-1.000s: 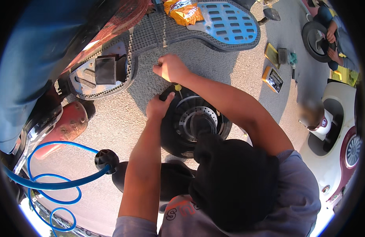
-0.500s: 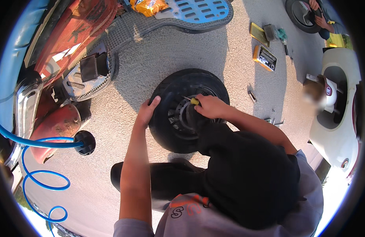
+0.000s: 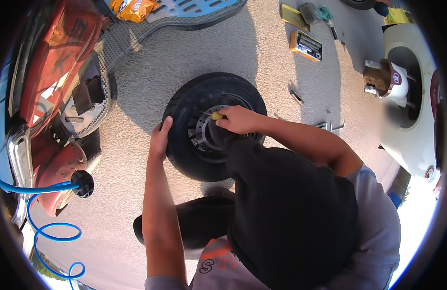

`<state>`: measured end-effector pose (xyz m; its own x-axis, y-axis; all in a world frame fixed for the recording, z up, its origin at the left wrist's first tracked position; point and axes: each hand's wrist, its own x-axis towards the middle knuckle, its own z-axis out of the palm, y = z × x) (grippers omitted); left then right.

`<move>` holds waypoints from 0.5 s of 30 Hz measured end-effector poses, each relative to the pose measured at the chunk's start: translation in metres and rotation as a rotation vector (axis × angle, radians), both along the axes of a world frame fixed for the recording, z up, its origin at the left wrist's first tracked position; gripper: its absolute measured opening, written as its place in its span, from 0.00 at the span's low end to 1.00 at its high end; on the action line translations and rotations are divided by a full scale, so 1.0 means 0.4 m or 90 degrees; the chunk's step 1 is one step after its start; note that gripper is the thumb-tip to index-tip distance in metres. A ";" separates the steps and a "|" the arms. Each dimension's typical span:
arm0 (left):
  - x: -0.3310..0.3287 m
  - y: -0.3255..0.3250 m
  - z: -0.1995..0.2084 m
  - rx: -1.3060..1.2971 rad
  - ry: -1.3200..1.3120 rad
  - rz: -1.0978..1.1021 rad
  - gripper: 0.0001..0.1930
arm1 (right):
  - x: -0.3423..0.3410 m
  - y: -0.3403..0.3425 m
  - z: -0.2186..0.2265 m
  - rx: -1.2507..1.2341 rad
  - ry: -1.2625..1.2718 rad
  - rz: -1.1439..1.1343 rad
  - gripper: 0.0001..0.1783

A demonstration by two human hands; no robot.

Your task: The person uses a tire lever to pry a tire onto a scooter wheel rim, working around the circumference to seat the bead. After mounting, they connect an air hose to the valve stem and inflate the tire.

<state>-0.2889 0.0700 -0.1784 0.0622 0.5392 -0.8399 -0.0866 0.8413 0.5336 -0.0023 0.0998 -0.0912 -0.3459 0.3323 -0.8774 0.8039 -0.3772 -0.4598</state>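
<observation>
The right grip point(image 3: 240, 120) was clamped on the yellow handle of a screwdriver point(image 3: 216, 116), the slim shaft pointing left over the wheel point(image 3: 203, 128); whether its tip touched could not be told. The left grip point(image 3: 159, 138) bore on the wheel's left edge, thumb on top, fingers too hidden to say whether they clasped it. The wheel lay flat on the ground point(image 3: 119, 193), just beyond a bent leg point(image 3: 206, 217). Good handling seemed to call for a firm left hold, measured wrist pressure and a thumb out of the shaft's line. Farther out lay an open toolbox point(image 3: 294, 42), upper right, and a blue hose point(image 3: 39, 190), left.
</observation>
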 end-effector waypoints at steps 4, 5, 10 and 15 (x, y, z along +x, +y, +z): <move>0.014 0.008 0.000 -0.015 -0.020 0.032 0.37 | 0.119 -0.045 0.118 0.142 -0.158 0.177 0.19; 0.015 0.006 0.001 -0.007 -0.016 0.039 0.37 | 0.125 -0.047 0.104 0.247 -0.109 0.180 0.19; 0.008 -0.008 0.003 -0.021 -0.013 0.023 0.37 | 0.068 -0.031 -0.082 0.421 0.003 0.244 0.18; 0.008 -0.001 0.004 -0.008 -0.002 0.012 0.39 | 0.021 0.023 -0.156 0.440 0.035 0.331 0.16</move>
<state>-0.2857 0.0697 -0.1767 0.0543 0.5293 -0.8467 -0.1039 0.8463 0.5224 0.0062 0.1092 -0.1534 -0.6382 0.5730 -0.5143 0.7666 0.4108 -0.4936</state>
